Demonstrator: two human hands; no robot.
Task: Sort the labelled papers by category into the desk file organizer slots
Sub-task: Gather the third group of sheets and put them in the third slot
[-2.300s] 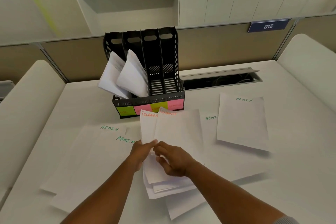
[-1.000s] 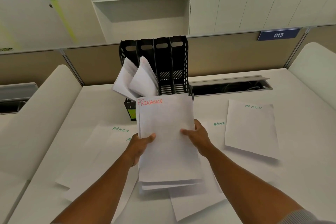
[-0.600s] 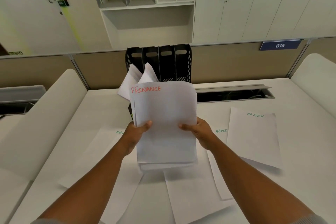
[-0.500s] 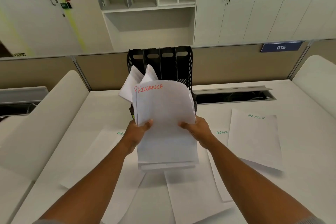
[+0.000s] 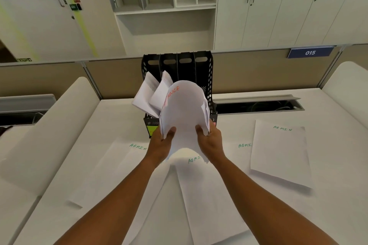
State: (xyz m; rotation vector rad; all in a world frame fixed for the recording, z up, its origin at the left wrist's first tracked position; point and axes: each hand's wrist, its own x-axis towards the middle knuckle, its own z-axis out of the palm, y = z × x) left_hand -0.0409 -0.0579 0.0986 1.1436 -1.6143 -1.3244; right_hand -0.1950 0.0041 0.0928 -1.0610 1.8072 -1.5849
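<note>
While both hands hold it from the two sides, the FINANCE stack point(image 5: 185, 109) stands in the middle of the frame, lifted above the desk point(image 5: 328, 129) and bent into a curve, so its top edge bows toward the black file organizer point(image 5: 207, 65). The left hand point(image 5: 162, 143) grips the left edge of the stack with the thumb on the front, and the right hand point(image 5: 211, 142) grips the right edge in the same way, fingers curled behind the sheets. On the top sheet only the orange letters "ANCE" are readable, tilted near the upper left corner. The organizer stands just behind the stack, against the beige partition point(image 5: 258, 71), and has four upright slots. Two bunches of filed papers point(image 5: 149, 93) lean out to the left from its left slots; the right slots are partly hidden by the stack, so I cannot tell what they contain. Several ADMIN sheets lie flat on the desk: one at the right of the frame point(image 5: 278, 155), one at the lower left point(image 5: 119, 165), and one under the forearms in the lower centre point(image 5: 203, 195). A blue sign with "015" point(image 5: 310, 52) is fixed on the partition at the upper right.
</note>
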